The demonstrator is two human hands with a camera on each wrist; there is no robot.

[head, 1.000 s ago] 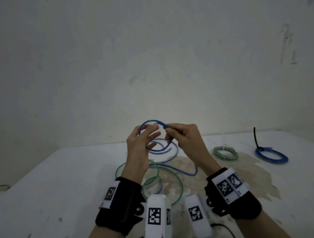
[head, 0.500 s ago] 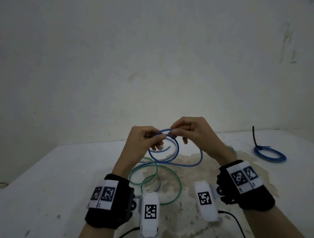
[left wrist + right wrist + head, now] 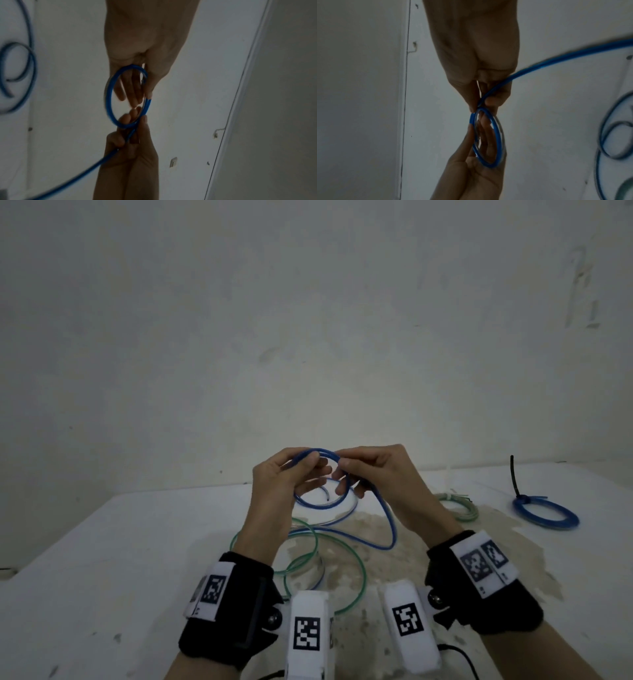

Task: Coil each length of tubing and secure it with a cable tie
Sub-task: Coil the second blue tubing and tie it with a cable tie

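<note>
So, table edges: the white table top (image 3: 102, 559) with a brownish stain ran back to a pale wall (image 3: 308, 302); its far edge met the wall just behind the hands, and its left edge slanted off toward the bottom left.
Open room: bare surface on the left side of the table, well apart from any tubing; the middle and right had stuff lying on them.
Left hand: the left hand (image 3: 277, 491) was raised above the table, fingers curled, thumb and fingertips pinching the top of a small loop of thin blue plastic tubing (image 3: 322, 501). The left wrist view showed that loop (image 3: 109, 97) hanging between both hands.
Right hand: the right hand (image 3: 383, 477) was also curled, pinching the same blue loop right beside the left one, nearly fingertip to fingertip. In the right wrist view the tubing (image 3: 539, 65) ran out of that grip off to the side, blurry.
Loose tail: the rest of the blue tubing dropped from the right hand down onto the table and curved back under the hands.
Green tubing: a loose length of thin green tubing (image 3: 356, 563) lay in open loops on the table below the hands, crossing the blue tail.
Done coils: a small green coil (image 3: 462, 508) sat just right of the right hand; further right, a blue coil (image 3: 544, 513) with a black cable tie (image 3: 515, 477) sticking up.
</note>
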